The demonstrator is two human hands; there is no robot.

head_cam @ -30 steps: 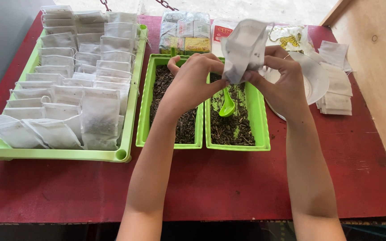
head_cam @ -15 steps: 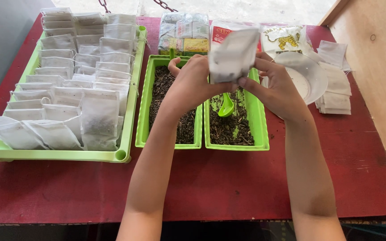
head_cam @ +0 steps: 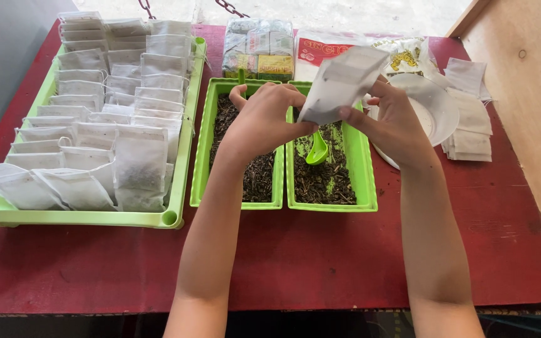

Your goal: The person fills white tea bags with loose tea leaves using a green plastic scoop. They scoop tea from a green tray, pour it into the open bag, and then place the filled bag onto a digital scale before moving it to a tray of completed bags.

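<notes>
Head camera: over a red table [head_cam: 320, 250], a person's left hand [head_cam: 264, 119] and right hand [head_cam: 396, 122] hold a white filter-paper tea bag [head_cam: 340, 84] tilted above two green trays of loose dried tea. The right hand's fingers are pinched on the bag's lower edge; the left hand's fingers are curled at its lower left corner, touching it. The bag hangs above the right tray [head_cam: 365, 169], where a green plastic scoop [head_cam: 318, 150] lies in the leaves; the left tray [head_cam: 203, 156] sits just beside it. Along the table's left edge, a large green tray [head_cam: 95, 217] carries rows of filled bags [head_cam: 114, 106]. Toward the far right corner lie a white plate [head_cam: 436, 106] and a stack of empty bags [head_cam: 471, 134]; wrapped tea packets [head_cam: 259, 47] line the far edge.
</notes>
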